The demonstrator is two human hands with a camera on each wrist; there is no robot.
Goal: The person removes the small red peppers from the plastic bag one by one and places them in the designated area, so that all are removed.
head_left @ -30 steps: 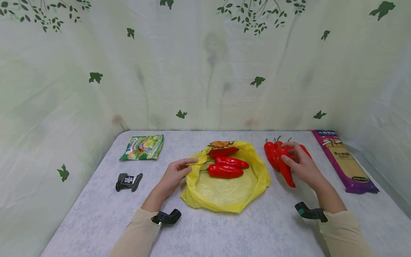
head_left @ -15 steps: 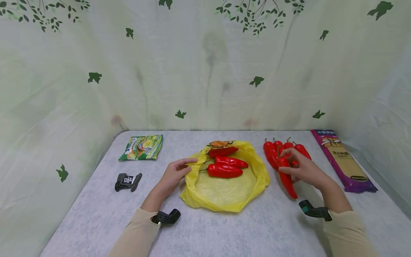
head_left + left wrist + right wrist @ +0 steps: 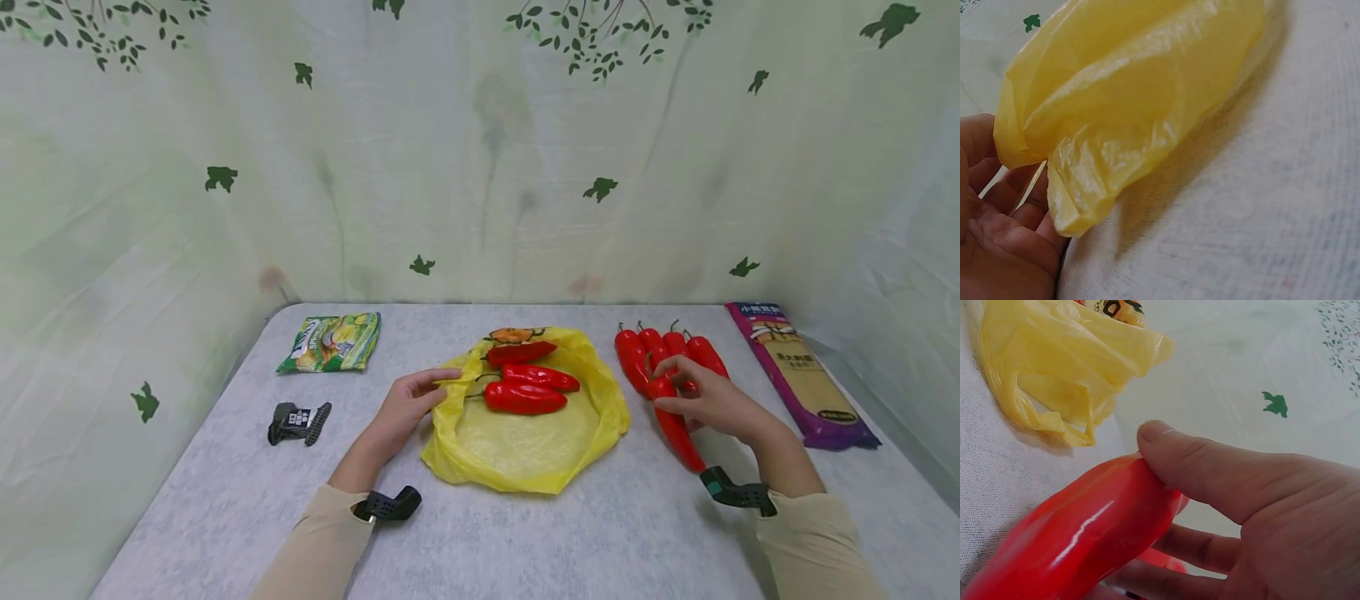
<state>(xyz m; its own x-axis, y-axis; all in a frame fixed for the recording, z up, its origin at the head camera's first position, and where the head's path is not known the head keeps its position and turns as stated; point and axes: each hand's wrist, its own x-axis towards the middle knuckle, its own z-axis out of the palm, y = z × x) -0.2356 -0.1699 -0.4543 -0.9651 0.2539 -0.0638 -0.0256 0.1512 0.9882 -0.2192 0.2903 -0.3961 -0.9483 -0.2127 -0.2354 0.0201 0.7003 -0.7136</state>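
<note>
A yellow plastic bag (image 3: 525, 450) lies spread with its mouth wide at mid-table, and 3 red chili peppers (image 3: 525, 398) lie in it. My left hand (image 3: 405, 408) holds the bag's left rim; in the left wrist view the yellow film (image 3: 1141, 94) runs in by the fingers, whose tips are partly hidden. On the right, my right hand (image 3: 712, 400) pinches a red chili pepper (image 3: 678, 433) near its stem end, thumb on the near side. The right wrist view shows this pepper (image 3: 1079, 519) large, slanting down left. Just behind the hand lie several more red peppers (image 3: 632, 360).
A purple pack of pasta (image 3: 802, 375) lies at the far right. At the back left is a green snack packet (image 3: 330, 343), with a small black wrapped packet (image 3: 298, 422) in front of it. A leaf-printed curtain (image 3: 480, 167) closes off the back.
My right hand has drawn one pepper towards me, away from the other peppers, and its tip now points nearer my wrist. My left hand has stayed at the bag's rim.
</note>
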